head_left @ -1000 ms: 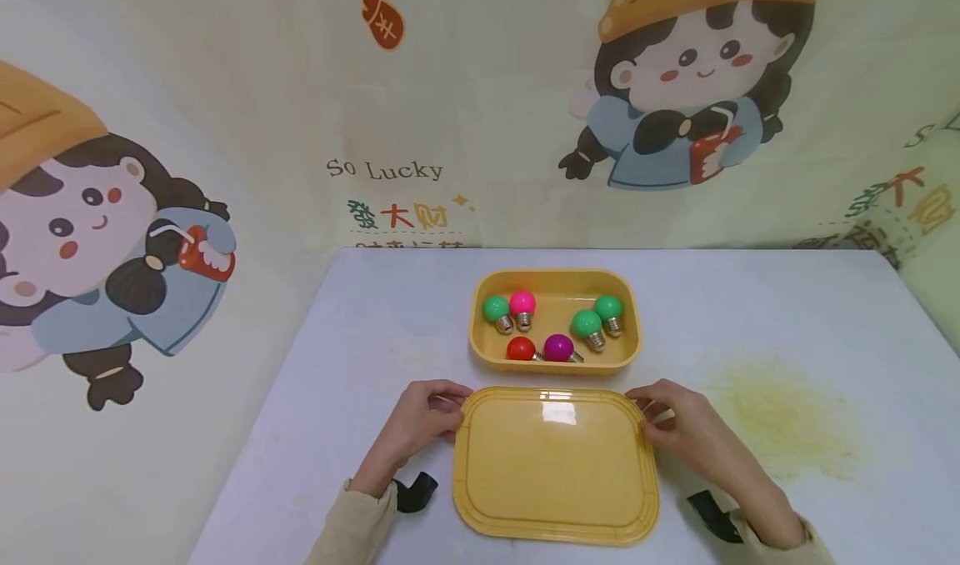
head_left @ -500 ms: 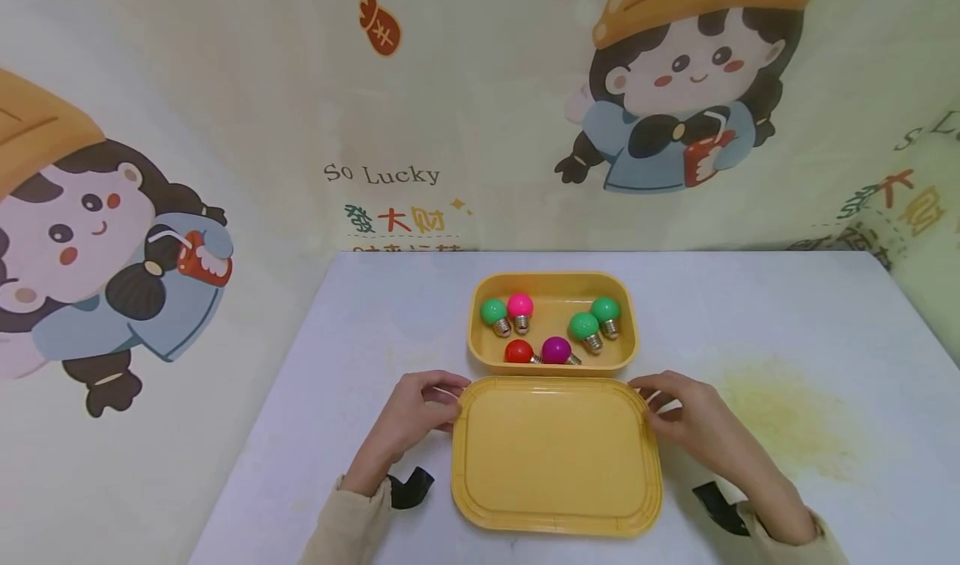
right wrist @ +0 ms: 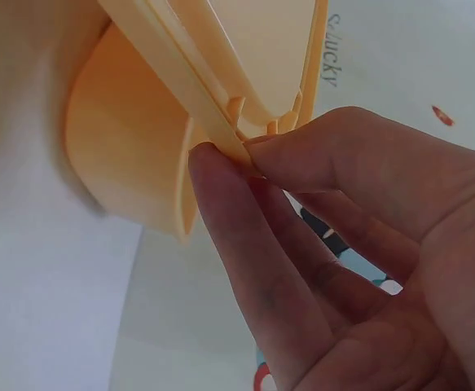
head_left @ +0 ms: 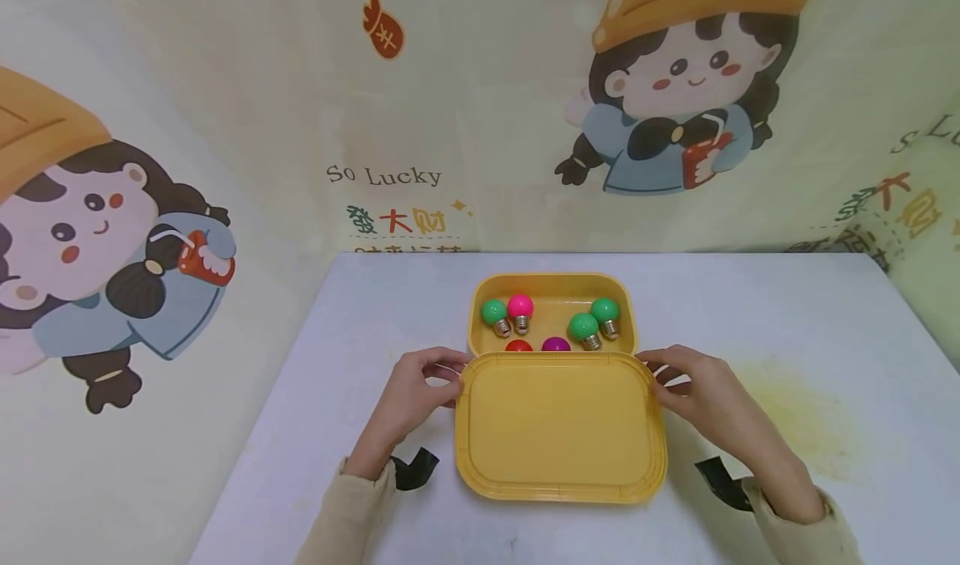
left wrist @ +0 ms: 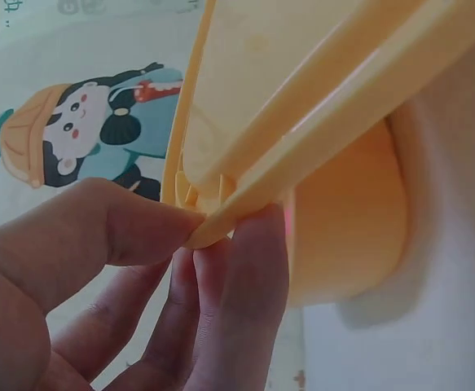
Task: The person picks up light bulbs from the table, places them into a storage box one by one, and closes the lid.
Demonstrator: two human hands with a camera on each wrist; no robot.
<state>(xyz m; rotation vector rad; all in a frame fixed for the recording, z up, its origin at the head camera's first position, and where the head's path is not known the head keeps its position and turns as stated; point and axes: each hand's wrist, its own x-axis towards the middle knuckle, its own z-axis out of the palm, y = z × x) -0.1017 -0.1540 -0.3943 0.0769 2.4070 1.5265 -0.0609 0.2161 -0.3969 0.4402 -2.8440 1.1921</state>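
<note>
A flat yellow lid [head_left: 560,427] with rounded corners is held between my two hands. My left hand [head_left: 422,394] pinches its far left corner, thumb on one face and fingers on the other, as the left wrist view shows. At the far right corner my right hand [head_left: 701,390] pinches it the same way. Behind the lid stands a yellow box [head_left: 558,286], its near wall covered by the lid in the head view. Inside lie green bulbs [head_left: 582,327], a pink bulb [head_left: 521,307], and the tops of a red bulb [head_left: 519,346] and a purple bulb [head_left: 556,344].
Everything stands on a white table [head_left: 360,323] with a yellowish stain [head_left: 798,419] on the right. A cloth backdrop [head_left: 510,115] with cartoon figures hangs behind and to the left. Black straps [head_left: 416,469] stick out at both wrists.
Both hands have carried the lid away from me and up toward the box. Its far edge now overlaps the box's near side, partly hiding the red and purple bulbs.
</note>
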